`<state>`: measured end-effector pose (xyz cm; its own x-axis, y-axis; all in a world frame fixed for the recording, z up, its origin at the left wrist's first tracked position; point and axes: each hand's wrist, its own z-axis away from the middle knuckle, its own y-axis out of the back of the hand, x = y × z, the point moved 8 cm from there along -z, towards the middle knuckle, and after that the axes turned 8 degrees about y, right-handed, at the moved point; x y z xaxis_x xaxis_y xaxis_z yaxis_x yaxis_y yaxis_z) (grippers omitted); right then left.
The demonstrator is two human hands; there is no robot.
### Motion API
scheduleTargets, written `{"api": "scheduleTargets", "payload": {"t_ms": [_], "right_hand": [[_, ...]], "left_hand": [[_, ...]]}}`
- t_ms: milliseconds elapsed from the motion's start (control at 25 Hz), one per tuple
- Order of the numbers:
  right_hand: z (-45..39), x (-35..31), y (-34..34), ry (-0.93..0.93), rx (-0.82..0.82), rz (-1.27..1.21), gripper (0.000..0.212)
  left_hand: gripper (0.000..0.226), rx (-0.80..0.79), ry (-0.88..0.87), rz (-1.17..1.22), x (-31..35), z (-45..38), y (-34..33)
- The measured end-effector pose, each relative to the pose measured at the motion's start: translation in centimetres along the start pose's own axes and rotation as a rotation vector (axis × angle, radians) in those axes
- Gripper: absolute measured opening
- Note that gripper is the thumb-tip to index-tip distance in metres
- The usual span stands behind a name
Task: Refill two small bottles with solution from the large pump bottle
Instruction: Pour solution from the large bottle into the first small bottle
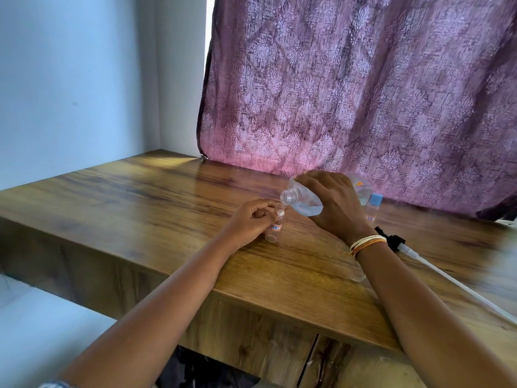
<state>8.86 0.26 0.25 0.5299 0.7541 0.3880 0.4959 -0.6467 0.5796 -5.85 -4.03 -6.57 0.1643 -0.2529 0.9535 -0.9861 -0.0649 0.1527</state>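
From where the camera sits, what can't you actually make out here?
All in the head view:
- Whether liquid is flowing from the large bottle into the small bottle: too small, and the left hand covers its neck.
- The large bottle's rear: hidden by the right hand.
- Label text on the blue-capped bottle: too small.
- The pump tube: blurred, its end cut off by the right edge.

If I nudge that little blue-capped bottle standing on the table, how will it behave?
The blue-capped bottle looks tall and narrow, so it would probably tip rather than slide. It seems to be clear, thin plastic, so likely light. Once on its side on the table, its round body may roll.
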Motion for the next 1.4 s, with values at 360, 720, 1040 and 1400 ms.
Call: {"api": "scheduleTargets", "payload": {"t_ms": [360,720,1040,1400], "right_hand": [[-0.03,0.17,-0.04,-0.002,0.001,0.028,0.04],[0.02,0.27,0.03,0.006,0.021,0.037,0.041],[0.05,0.29,0.0,0.009,0.034,0.032,0.039],[0.11,0.34,-0.05,0.01,0.037,0.05,0.042]], "left_hand": [[0.02,0.035,-0.014,-0.073,0.14,0.18,0.24],[0.032,0.032,-0.022,-0.061,0.3,0.16,0.2],[0.021,0.024,-0.025,-0.065,-0.36,-0.32,0.35],[0.014,0.042,-0.048,-0.088,-0.43,-0.58,0.36]]}}
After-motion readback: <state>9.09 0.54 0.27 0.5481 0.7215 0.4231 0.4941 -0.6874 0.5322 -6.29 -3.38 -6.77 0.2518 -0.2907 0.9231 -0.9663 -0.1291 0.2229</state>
